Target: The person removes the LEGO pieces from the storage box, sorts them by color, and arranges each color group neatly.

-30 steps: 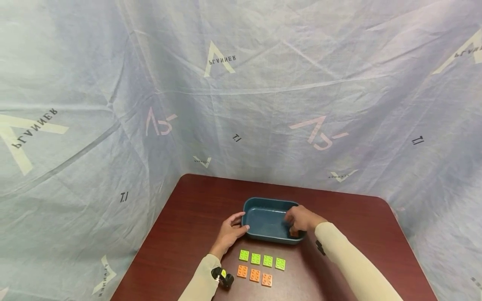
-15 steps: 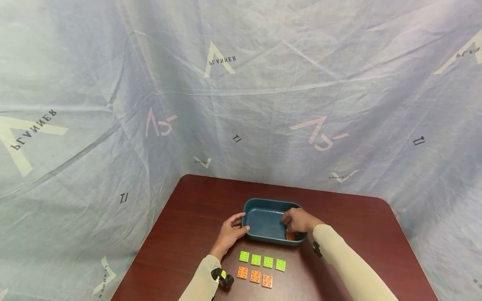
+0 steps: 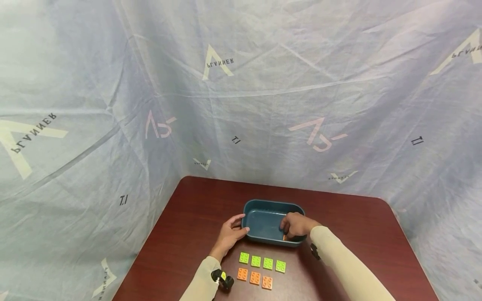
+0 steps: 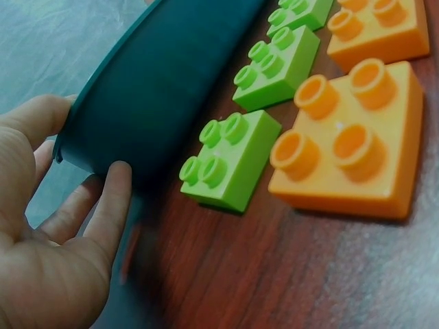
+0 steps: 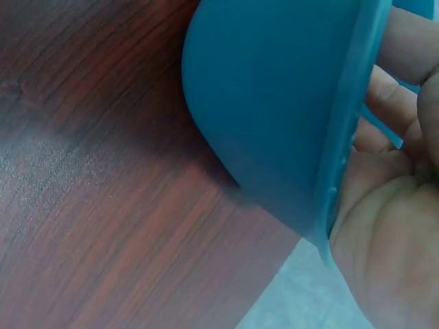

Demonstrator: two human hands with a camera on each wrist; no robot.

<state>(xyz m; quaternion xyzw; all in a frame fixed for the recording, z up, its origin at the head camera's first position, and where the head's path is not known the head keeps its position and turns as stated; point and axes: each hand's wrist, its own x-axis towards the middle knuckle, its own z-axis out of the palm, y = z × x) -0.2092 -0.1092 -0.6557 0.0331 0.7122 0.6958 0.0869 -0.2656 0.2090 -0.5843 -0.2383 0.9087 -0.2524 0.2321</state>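
Observation:
A dark teal plastic bin (image 3: 263,224) stands on the table. My left hand (image 3: 228,234) holds its left end, thumb and fingers against the wall and rim; the left wrist view shows the hand (image 4: 62,226) there too. Inside the bin's right end is my right hand (image 3: 297,224), fingers curled down around an orange toy building block (image 3: 285,237), of which only a sliver shows. In the right wrist view the bin wall (image 5: 274,116) hides the block and most of the fingers of my right hand (image 5: 398,226).
In front of the bin lies a row of several green blocks (image 3: 256,261). Nearer still is a row of three orange blocks (image 3: 255,278). The dark red wooden table (image 3: 203,196) is enclosed by hanging grey cloth (image 3: 256,104).
My right hand has shifted slightly left and nearer inside the bin, the orange block moving with it and becoming more hidden. My left hand has stayed on the bin's left end.

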